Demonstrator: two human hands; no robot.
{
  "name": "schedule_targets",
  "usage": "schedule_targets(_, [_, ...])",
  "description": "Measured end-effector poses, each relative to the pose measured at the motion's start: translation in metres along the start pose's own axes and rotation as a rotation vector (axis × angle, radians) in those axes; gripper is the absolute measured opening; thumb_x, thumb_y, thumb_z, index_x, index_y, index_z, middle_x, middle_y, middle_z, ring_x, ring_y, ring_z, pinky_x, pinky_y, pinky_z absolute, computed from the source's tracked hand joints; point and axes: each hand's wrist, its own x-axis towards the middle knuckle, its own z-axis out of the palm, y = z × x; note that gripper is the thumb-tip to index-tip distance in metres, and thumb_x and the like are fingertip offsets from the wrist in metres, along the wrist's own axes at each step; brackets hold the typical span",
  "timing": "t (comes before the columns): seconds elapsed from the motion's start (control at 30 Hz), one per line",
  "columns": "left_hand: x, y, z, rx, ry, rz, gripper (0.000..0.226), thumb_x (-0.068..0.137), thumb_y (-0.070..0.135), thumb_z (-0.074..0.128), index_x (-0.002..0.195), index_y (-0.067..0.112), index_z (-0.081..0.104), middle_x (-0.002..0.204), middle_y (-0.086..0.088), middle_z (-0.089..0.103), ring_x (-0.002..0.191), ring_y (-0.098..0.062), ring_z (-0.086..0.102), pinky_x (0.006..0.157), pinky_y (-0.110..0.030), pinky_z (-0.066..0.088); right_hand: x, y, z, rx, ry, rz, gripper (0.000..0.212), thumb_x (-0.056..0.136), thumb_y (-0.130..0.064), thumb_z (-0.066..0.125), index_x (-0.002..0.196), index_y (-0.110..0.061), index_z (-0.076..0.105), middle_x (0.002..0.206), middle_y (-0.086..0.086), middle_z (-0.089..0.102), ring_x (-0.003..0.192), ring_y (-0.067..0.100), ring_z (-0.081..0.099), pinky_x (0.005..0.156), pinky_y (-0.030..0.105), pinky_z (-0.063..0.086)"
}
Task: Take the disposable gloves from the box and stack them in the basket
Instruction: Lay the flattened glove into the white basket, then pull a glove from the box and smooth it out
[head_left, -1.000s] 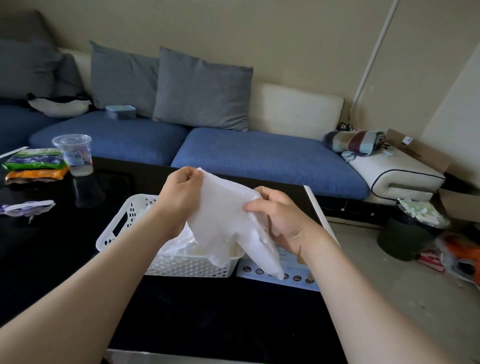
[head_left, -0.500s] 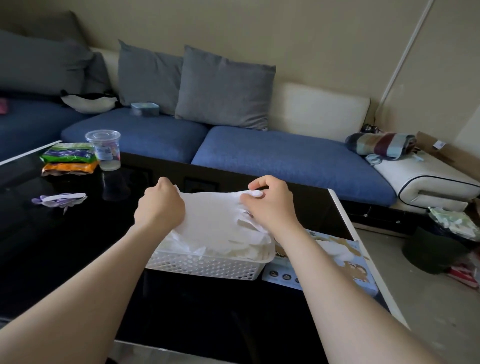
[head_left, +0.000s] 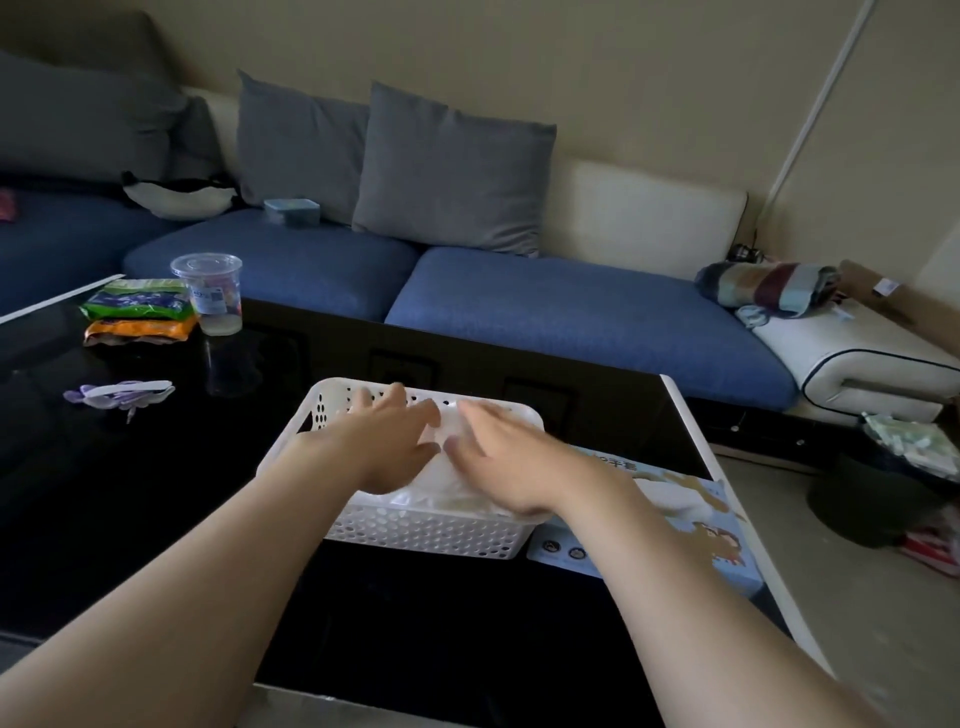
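A white perforated plastic basket stands on the black glass table, holding a pile of translucent disposable gloves. My left hand lies flat with straight fingers on the pile's left side. Beside it, my right hand presses flat on the right side of the gloves. The light blue glove box lies flat just right of the basket, partly hidden by my right forearm.
The black table carries a clear plastic cup, green and orange snack packets and a purple-white item at the left. A blue sofa with grey cushions runs behind. The table's right edge drops to the floor with a dark bin.
The glove that both hands held up spread in the air has come down onto the pile in the basket. Both hands let go and now lie flat on it.
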Motion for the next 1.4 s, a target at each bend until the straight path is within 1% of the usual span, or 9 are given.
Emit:
schedule_targets(0.23, [-0.006, 0.003, 0.003, 0.008, -0.281, -0.145, 0.079, 0.099, 0.079, 0.03, 0.165, 0.048, -0.001, 0.176, -0.005, -0.008, 0.157, -0.051, -0.009, 0.124, -0.069, 0.014, 0.008, -0.007, 0.015, -0.491, -0.272, 0.381, 0.084, 0.11, -0.063, 0.017, 0.167, -0.011, -0.016, 0.173, 0.019, -0.025, 0.159, 0.037, -0.029, 0.127, 0.057, -0.02])
schedule_targets(0.57, [0.001, 0.004, 0.005, 0.012, -0.344, -0.229, 0.081, 0.1, 0.078, 0.025, 0.168, 0.035, 0.01, 0.174, -0.011, 0.016, 0.155, -0.04, 0.028, 0.124, -0.06, 0.023, 0.021, 0.0, 0.02, -0.339, -0.343, 0.342, 0.08, 0.106, -0.062, 0.019, 0.17, -0.016, 0.014, 0.178, 0.014, -0.007, 0.158, 0.038, -0.031, 0.118, 0.071, -0.025])
schedule_targets(0.67, [0.002, 0.006, 0.002, -0.021, -0.181, -0.271, 0.078, 0.096, 0.076, 0.015, 0.154, 0.03, 0.041, 0.165, -0.011, 0.038, 0.151, -0.045, 0.032, 0.121, -0.067, 0.02, 0.009, 0.002, 0.014, -0.312, -0.185, 0.234, 0.056, 0.105, -0.049, 0.034, 0.121, -0.01, 0.07, 0.159, 0.021, 0.042, 0.159, 0.043, 0.007, 0.123, 0.069, -0.014])
schedule_targets(0.73, [-0.006, 0.017, -0.006, 0.03, -0.028, -0.296, 0.062, 0.107, 0.062, 0.018, 0.145, 0.027, 0.052, 0.158, -0.013, 0.047, 0.147, -0.049, 0.035, 0.117, -0.062, 0.027, 0.001, 0.011, 0.009, -0.277, -0.027, 0.156, 0.057, 0.104, -0.054, 0.031, 0.09, -0.015, 0.069, 0.124, 0.012, 0.058, 0.138, 0.036, 0.034, 0.123, 0.064, 0.007])
schedule_targets(0.83, [-0.017, 0.03, -0.017, 0.083, 0.325, -0.249, 0.034, 0.109, 0.039, 0.034, 0.103, 0.02, 0.062, 0.118, -0.008, 0.064, 0.12, -0.041, 0.052, 0.098, -0.05, 0.039, -0.013, 0.027, -0.003, -0.083, 0.26, 0.083, 0.056, 0.11, -0.051, 0.022, 0.084, -0.023, 0.062, 0.103, 0.002, 0.056, 0.109, 0.026, 0.05, 0.103, 0.052, 0.034])
schedule_targets(0.93, [-0.01, 0.037, -0.014, -0.062, 0.574, -0.146, 0.028, 0.1, 0.021, 0.046, 0.073, 0.015, 0.051, 0.076, -0.002, 0.057, 0.079, -0.029, 0.055, 0.072, -0.038, 0.04, -0.029, 0.054, -0.016, 0.141, 0.411, 0.115, 0.023, 0.11, -0.026, 0.049, 0.103, -0.025, 0.071, 0.097, -0.007, 0.066, 0.085, 0.012, 0.065, 0.084, 0.039, 0.055])
schedule_targets(1.03, [-0.006, 0.058, -0.011, -0.225, 0.52, 0.049, 0.027, 0.098, 0.02, 0.049, 0.073, 0.014, 0.055, 0.068, -0.001, 0.06, 0.062, -0.022, 0.055, 0.055, -0.036, 0.045, -0.046, 0.088, -0.024, 0.125, 0.234, 0.243, 0.037, 0.091, -0.012, 0.072, 0.124, -0.029, 0.071, 0.11, -0.009, 0.066, 0.097, 0.009, 0.067, 0.089, 0.036, 0.062])
schedule_targets(1.13, [-0.004, 0.077, -0.004, -0.283, 0.354, 0.281, 0.018, 0.101, 0.03, 0.054, 0.096, 0.025, 0.07, 0.095, 0.011, 0.069, 0.089, -0.01, 0.064, 0.081, -0.038, 0.059, -0.058, 0.107, -0.026, 0.151, 0.066, 0.301, 0.046, 0.086, -0.019, 0.08, 0.129, -0.034, 0.067, 0.119, -0.01, 0.06, 0.107, 0.011, 0.064, 0.086, 0.031, 0.06])
schedule_targets(1.4, [0.0, 0.12, 0.003, -0.189, 0.161, 0.472, 0.033, 0.095, 0.047, 0.067, 0.124, 0.032, 0.068, 0.128, 0.011, 0.062, 0.123, -0.01, 0.05, 0.105, -0.034, 0.047, -0.063, 0.142, -0.012, 0.089, 0.319, 0.267, 0.013, 0.093, -0.037, 0.082, 0.099, -0.031, 0.072, 0.094, -0.007, 0.066, 0.081, 0.005, 0.06, 0.068, 0.024, 0.045])
